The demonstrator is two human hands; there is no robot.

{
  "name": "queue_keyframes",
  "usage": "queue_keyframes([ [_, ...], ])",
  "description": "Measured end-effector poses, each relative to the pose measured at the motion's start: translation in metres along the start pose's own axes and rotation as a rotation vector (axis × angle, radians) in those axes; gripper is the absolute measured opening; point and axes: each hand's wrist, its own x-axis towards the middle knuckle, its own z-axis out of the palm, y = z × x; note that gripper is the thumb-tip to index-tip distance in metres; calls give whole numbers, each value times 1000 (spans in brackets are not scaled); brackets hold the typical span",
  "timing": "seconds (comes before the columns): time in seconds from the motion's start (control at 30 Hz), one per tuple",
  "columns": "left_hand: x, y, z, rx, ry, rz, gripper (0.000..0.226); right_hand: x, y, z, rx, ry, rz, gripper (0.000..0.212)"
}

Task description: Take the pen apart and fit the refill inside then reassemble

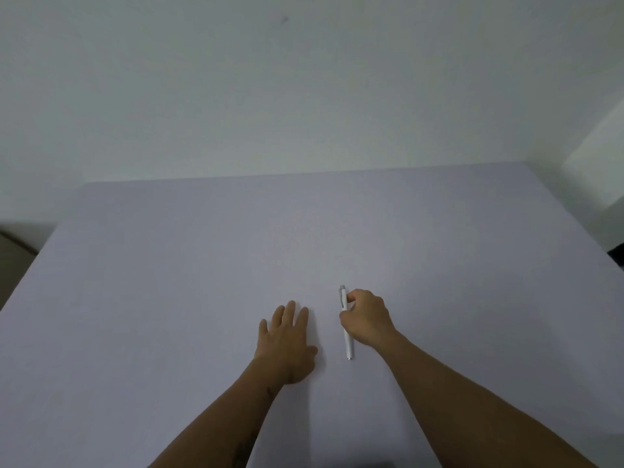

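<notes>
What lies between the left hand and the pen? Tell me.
Nothing: in the head view, only bare table separates the flat left hand from the white pen, which the right hand holds.

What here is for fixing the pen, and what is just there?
For the job:
- white pen, lying on the table, in one piece
- right hand, fingers curled on the pen
- left hand, flat on the table, holding nothing

Just there:
- table
- wall

No separate refill shows.
</notes>
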Motion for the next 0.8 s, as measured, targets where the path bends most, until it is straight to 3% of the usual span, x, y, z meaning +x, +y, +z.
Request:
queue_keyframes([
  [0.17, -5, -13, 29, 154, -73, 8, 87, 1, 5, 13, -71, 16, -12, 19],
  [0.8, 2, -24, 39, 61, -41, 23, 94, -7, 9, 33, -243, 69, -2, 31],
])
